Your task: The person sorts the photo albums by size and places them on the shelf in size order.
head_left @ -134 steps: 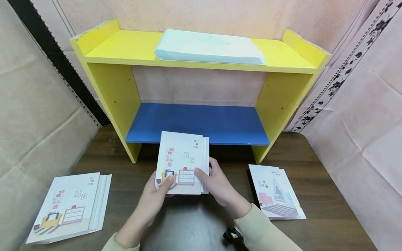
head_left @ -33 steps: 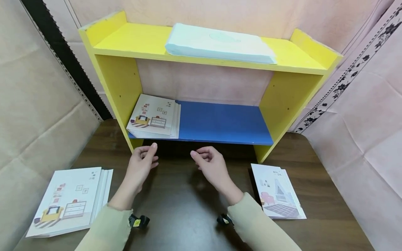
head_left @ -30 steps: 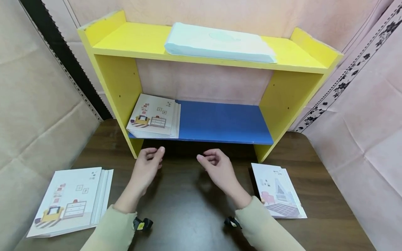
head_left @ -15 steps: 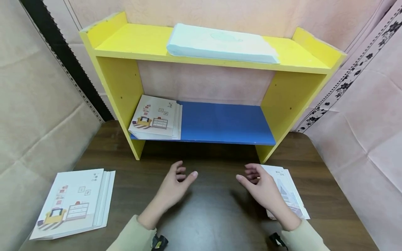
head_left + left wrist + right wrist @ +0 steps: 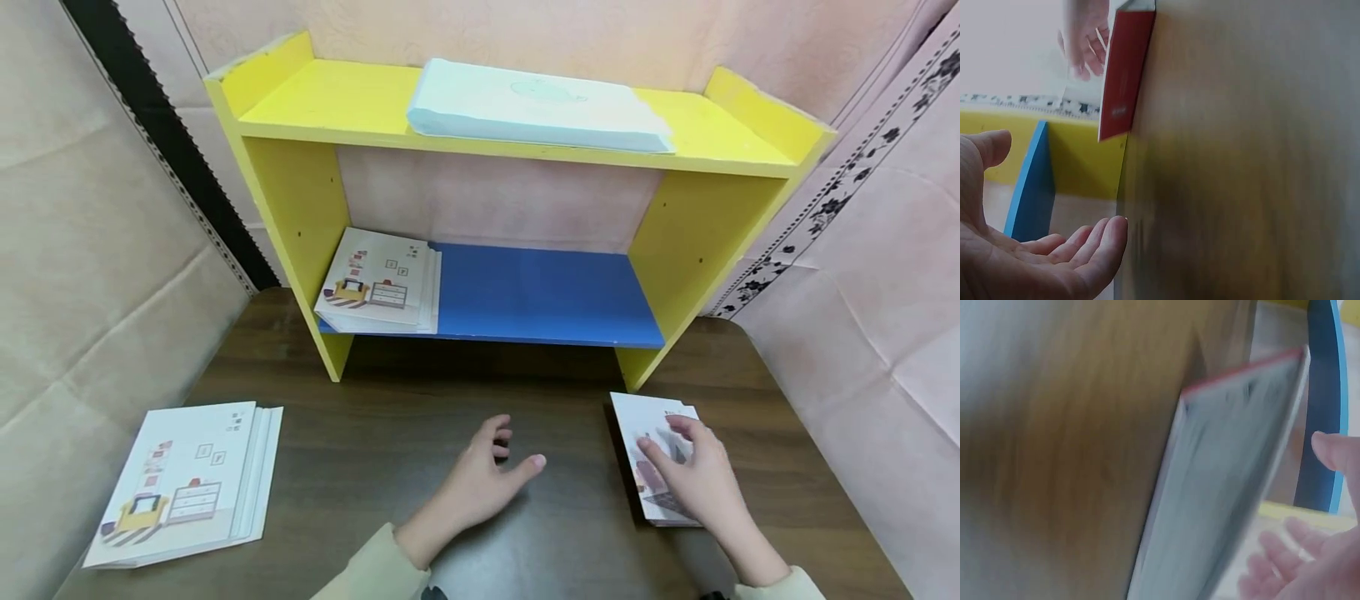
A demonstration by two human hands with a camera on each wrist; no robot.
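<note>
My right hand (image 5: 675, 452) hovers with relaxed, spread fingers over a small stack of illustrated booklets (image 5: 637, 417) at the table's right; whether it touches them I cannot tell. The right wrist view shows that booklet stack (image 5: 1235, 475) blurred, with my fingers (image 5: 1297, 562) beside it. My left hand (image 5: 506, 454) is open and empty above the dark wooden table (image 5: 390, 400), palm turned right. In the left wrist view the open left palm (image 5: 1035, 250) faces the red-backed booklet stack (image 5: 1124, 75). Another booklet stack (image 5: 382, 283) lies at the left end of the blue lower shelf (image 5: 547, 296).
A yellow shelf unit (image 5: 300, 192) stands at the table's back, with a white packet (image 5: 536, 104) on its top board. A larger stack of booklets (image 5: 187, 483) lies at the table's front left. Padded beige and pink walls close in both sides.
Both hands set a booklet stack on the blue shelf, then drew back. Over the last second they moved right, the right hand arriving over the right stack.
</note>
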